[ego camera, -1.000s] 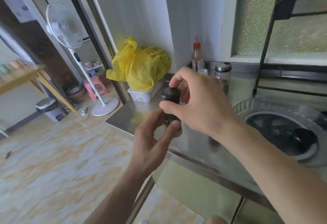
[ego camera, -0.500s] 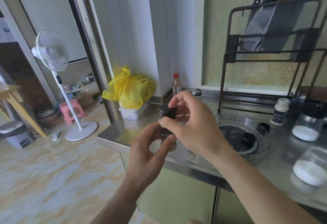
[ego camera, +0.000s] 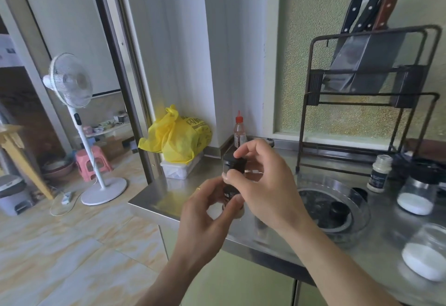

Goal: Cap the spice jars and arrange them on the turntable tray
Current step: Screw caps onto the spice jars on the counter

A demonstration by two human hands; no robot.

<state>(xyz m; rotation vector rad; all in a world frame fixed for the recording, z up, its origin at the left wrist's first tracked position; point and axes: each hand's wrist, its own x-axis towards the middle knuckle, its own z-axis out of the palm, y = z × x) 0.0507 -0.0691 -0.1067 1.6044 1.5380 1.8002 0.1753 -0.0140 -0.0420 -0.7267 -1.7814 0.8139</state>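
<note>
I hold a small spice jar (ego camera: 231, 193) in the air above the counter's left end. My left hand (ego camera: 207, 211) grips its lower body from below. My right hand (ego camera: 263, 185) pinches the black cap (ego camera: 233, 163) on top of it. The clear round turntable tray (ego camera: 352, 229) sits to the right, with a loose black cap (ego camera: 339, 210) lying inside. A small white-capped bottle (ego camera: 379, 172) stands behind it. Two glass jars with white powder stand at the right, one with a black lid (ego camera: 418, 191), one near the front (ego camera: 428, 255).
The steel counter (ego camera: 169, 199) ends at the left over a tiled floor. At the back left are a yellow bag (ego camera: 178, 136) on a plastic box and a red-capped bottle (ego camera: 239, 130). A knife rack (ego camera: 366, 83) stands behind the tray. A standing fan (ego camera: 72, 83) is further left.
The view has risen and swung right, bringing the rack and the jars at the right into sight. Both hands stay on the jar and cap, my right fingers shifting on the cap.
</note>
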